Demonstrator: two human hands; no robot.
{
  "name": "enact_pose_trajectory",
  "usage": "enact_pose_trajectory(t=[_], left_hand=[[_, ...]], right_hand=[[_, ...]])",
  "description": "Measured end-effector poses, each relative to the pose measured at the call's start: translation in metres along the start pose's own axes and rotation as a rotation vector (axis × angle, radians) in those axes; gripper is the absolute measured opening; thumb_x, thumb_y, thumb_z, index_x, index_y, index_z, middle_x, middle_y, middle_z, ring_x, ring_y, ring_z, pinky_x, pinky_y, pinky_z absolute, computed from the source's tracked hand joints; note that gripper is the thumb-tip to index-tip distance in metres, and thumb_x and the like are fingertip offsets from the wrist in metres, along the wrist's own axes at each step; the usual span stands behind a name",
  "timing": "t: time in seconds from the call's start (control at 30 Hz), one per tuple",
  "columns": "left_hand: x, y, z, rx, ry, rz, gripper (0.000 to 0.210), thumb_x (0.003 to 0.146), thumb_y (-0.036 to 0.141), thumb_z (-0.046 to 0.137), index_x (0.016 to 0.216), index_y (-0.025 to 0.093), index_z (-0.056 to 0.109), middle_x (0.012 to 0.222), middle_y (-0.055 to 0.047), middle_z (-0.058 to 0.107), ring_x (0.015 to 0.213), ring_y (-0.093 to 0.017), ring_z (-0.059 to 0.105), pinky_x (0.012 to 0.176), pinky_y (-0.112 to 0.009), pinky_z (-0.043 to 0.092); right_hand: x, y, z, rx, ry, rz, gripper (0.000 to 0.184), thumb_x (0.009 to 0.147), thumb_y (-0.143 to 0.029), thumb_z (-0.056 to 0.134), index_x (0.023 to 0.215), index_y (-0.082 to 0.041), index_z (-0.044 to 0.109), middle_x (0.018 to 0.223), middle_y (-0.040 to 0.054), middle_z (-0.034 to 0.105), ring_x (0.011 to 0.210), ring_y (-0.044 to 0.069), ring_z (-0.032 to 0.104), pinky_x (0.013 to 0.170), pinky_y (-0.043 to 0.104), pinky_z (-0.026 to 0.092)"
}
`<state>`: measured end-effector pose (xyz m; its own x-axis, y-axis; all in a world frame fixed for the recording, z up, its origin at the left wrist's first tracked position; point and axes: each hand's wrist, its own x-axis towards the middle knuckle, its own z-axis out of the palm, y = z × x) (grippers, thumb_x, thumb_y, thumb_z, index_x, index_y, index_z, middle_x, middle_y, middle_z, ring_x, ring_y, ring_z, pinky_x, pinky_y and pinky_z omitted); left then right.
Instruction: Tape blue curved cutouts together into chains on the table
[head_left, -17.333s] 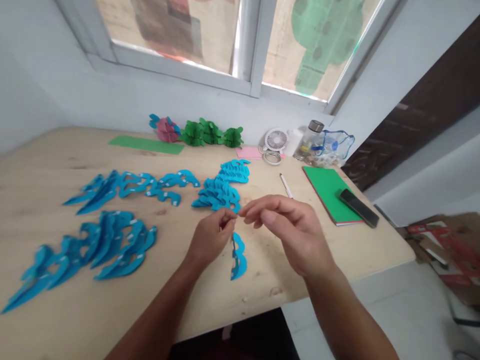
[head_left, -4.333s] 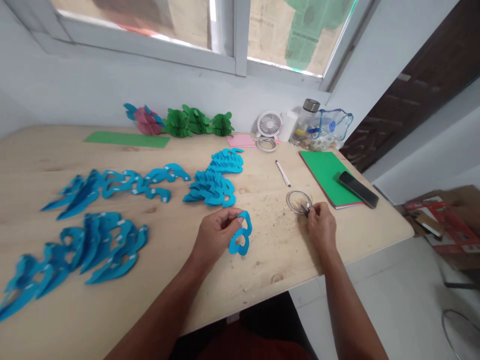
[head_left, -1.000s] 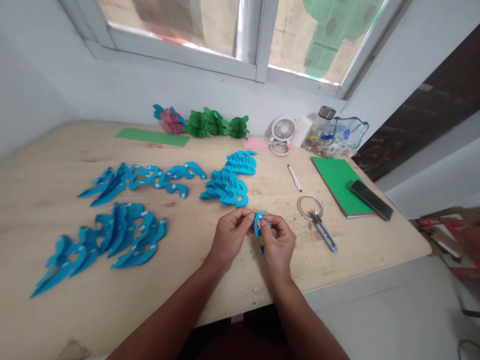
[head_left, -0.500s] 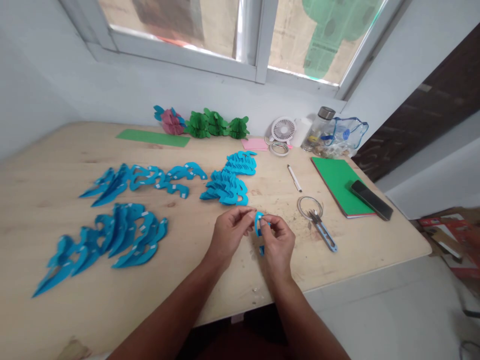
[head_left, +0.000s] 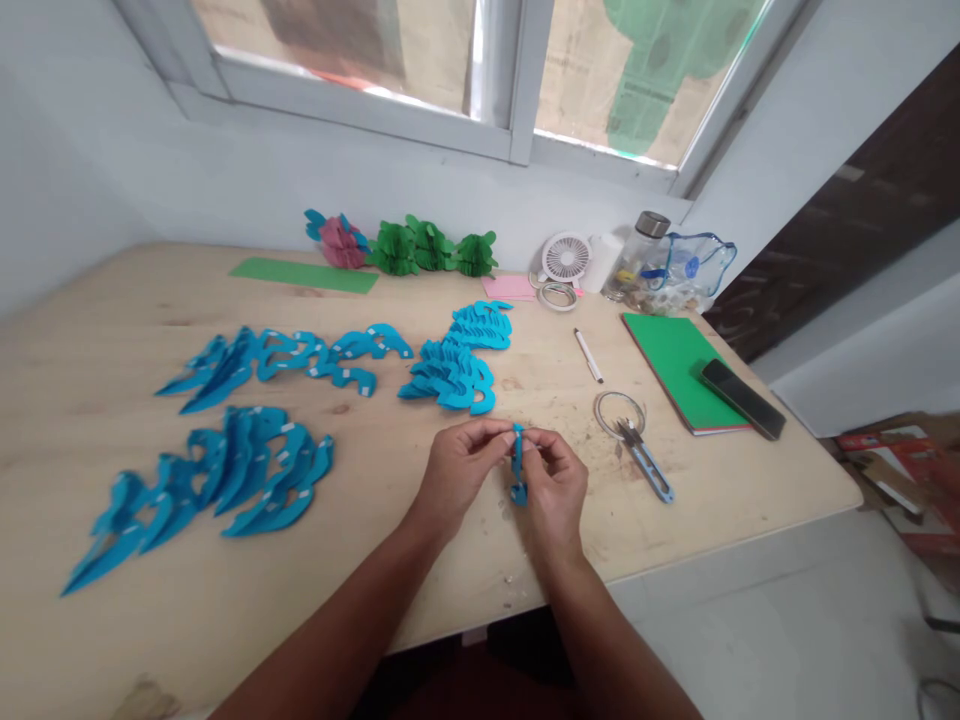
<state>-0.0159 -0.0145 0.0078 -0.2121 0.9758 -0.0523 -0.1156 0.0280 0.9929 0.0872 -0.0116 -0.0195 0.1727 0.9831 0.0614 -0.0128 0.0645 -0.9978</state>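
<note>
A small blue paper cutout (head_left: 517, 464), curved at its lower end, is held edge-on over the table's front. My left hand (head_left: 463, 465) pinches near its upper end from the left. From the other side, my right hand (head_left: 556, 485) has thumb and fingers closed on it. Fingertips of both hands nearly meet there, and hide part of the paper. Just beyond my hands lies a pile of folded blue paper cutouts (head_left: 450, 375). To the left, two groups of blue cutouts with white tabs (head_left: 255, 465) spread over the wood.
Thread snips (head_left: 646, 462) lie right of my hands by a wire ring (head_left: 600, 415). Beyond are a pen (head_left: 589, 355), a green pad (head_left: 660, 365) and a phone (head_left: 742, 400). A fan (head_left: 567, 258), a bottle (head_left: 637, 255) and green paper shapes (head_left: 431, 248) line the wall.
The blue cutout has turned edge-on between my fingers. My left fingertips have come against it, closing the small gap to my right hand.
</note>
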Motion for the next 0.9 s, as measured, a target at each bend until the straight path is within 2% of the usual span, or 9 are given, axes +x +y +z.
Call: enact_pose_trajectory(t=[0.23, 0.4, 0.57, 0.63, 0.77, 0.9], left_hand=[[0.000, -0.002, 0.000, 0.026, 0.033, 0.020, 0.013, 0.066, 0.028, 0.066, 0.062, 0.017, 0.069, 0.058, 0.000, 0.063, 0.060, -0.014, 0.058, 0.062, -0.025, 0.049], [0.000, -0.003, 0.000, 0.028, 0.055, 0.030, 0.014, 0.070, 0.027, 0.061, 0.061, 0.017, 0.066, 0.055, 0.001, 0.061, 0.059, -0.014, 0.058, 0.060, -0.024, 0.049], [0.000, -0.001, 0.000, -0.036, 0.093, -0.017, 0.012, 0.071, 0.024, 0.061, 0.064, 0.016, 0.065, 0.057, 0.002, 0.062, 0.057, -0.012, 0.057, 0.059, -0.022, 0.048], [0.000, 0.000, 0.000, -0.042, 0.095, -0.031, 0.012, 0.071, 0.026, 0.061, 0.069, 0.015, 0.066, 0.062, 0.001, 0.064, 0.058, -0.012, 0.057, 0.060, -0.022, 0.047], [-0.001, 0.000, 0.000, -0.043, 0.080, -0.019, 0.013, 0.071, 0.027, 0.063, 0.072, 0.014, 0.066, 0.062, 0.000, 0.064, 0.061, -0.013, 0.058, 0.063, -0.024, 0.049], [0.000, -0.004, 0.000, -0.047, 0.040, -0.020, 0.022, 0.071, 0.031, 0.064, 0.086, 0.014, 0.067, 0.070, -0.002, 0.067, 0.065, -0.015, 0.061, 0.064, -0.027, 0.051]], right_hand=[[-0.002, -0.005, -0.001, 0.000, -0.060, -0.023, 0.018, 0.078, -0.031, 0.059, 0.081, -0.016, 0.067, 0.078, 0.0045, 0.067, 0.069, 0.015, 0.059, 0.062, 0.028, 0.048], [-0.007, -0.005, -0.002, -0.070, -0.084, -0.064, 0.023, 0.080, -0.030, 0.056, 0.095, -0.017, 0.066, 0.087, 0.0061, 0.067, 0.075, 0.017, 0.060, 0.066, 0.030, 0.049], [-0.009, -0.008, -0.004, -0.018, -0.100, -0.072, 0.024, 0.082, -0.030, 0.055, 0.102, -0.019, 0.062, 0.089, 0.0054, 0.067, 0.076, 0.016, 0.061, 0.067, 0.029, 0.050], [-0.009, -0.009, -0.005, -0.021, -0.123, -0.055, 0.022, 0.082, -0.031, 0.056, 0.098, -0.019, 0.063, 0.084, 0.0039, 0.067, 0.072, 0.015, 0.060, 0.064, 0.027, 0.049], [-0.008, -0.010, -0.007, -0.055, -0.162, -0.015, 0.016, 0.079, -0.032, 0.059, 0.078, -0.017, 0.063, 0.069, 0.0004, 0.062, 0.061, 0.013, 0.055, 0.055, 0.024, 0.045], [-0.003, -0.011, -0.009, -0.036, -0.115, -0.014, 0.018, 0.078, -0.034, 0.058, 0.071, -0.017, 0.059, 0.064, -0.0008, 0.059, 0.059, 0.013, 0.054, 0.053, 0.023, 0.043]])
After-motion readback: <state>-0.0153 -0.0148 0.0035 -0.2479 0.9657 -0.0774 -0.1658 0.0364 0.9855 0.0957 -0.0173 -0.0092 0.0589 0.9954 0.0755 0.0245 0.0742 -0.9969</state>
